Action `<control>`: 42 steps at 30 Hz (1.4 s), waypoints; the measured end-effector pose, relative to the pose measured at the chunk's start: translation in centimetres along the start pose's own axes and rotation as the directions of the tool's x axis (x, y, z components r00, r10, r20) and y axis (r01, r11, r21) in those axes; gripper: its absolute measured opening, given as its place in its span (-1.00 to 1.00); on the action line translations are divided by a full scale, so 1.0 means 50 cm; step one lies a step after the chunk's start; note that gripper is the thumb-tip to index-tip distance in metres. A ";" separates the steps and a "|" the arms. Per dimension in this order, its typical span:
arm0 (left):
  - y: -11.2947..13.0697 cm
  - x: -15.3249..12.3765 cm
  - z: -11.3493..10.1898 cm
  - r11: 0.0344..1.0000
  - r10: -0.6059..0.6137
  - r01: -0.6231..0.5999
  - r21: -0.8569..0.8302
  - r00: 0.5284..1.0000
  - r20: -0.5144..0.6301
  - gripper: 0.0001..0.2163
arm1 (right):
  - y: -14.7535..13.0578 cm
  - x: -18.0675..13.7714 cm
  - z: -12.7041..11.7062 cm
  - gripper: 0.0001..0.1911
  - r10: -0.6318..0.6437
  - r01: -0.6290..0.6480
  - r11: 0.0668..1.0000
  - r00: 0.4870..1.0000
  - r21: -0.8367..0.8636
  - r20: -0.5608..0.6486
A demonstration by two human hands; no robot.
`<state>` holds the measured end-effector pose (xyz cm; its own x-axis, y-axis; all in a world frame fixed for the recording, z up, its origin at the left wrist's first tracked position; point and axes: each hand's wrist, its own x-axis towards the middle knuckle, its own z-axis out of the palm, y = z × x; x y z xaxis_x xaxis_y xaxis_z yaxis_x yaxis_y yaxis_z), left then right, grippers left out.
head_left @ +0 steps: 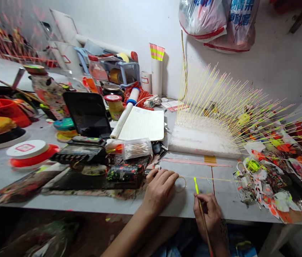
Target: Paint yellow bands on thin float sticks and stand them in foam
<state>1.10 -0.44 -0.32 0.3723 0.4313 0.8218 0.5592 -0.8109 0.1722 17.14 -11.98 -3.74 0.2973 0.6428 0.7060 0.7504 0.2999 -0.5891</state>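
Note:
My right hand [208,214] is closed round a paintbrush [203,216], whose bristles are loaded with bright yellow paint and point up and away from me. The bristles are close to a thin pale stick [220,179] lying level above the table. My left hand [160,189] has its fingers curled over the left end of this stick, beside a dark paint-spattered motor [125,174]. How the fingertips grip the stick is hidden. A tan ring [181,184] shows just right of the left fingers.
A white foam block [204,141] holds many thin yellow-pink sticks, fanning up and right. Paint-stained scraps [271,189] are heaped at the right. Behind the motor are a box of cotton swabs [137,148], an open notebook [142,123] and a black phone-like panel [86,112].

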 end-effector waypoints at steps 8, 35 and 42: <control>0.001 0.001 0.000 1.000 -0.001 0.001 -0.006 1.000 -0.012 -0.80 | 0.000 0.000 -0.003 -0.94 0.008 -0.009 1.000 0.999 -0.007 -0.052; 0.004 -0.006 0.006 0.998 -0.050 0.048 -0.035 0.998 -0.048 -0.80 | -0.020 0.002 0.043 -0.89 -0.079 0.074 0.994 0.996 0.084 0.048; 0.005 -0.003 0.002 0.999 -0.039 0.037 -0.038 0.998 -0.046 -0.79 | -0.012 -0.006 0.036 -0.91 -0.038 0.036 0.998 0.999 0.058 0.034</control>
<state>1.25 -0.65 -0.46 0.3161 0.4437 0.8386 0.5443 -0.8088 0.2228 15.52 -11.09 -4.31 0.2485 0.6547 0.7139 0.7251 0.3629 -0.5853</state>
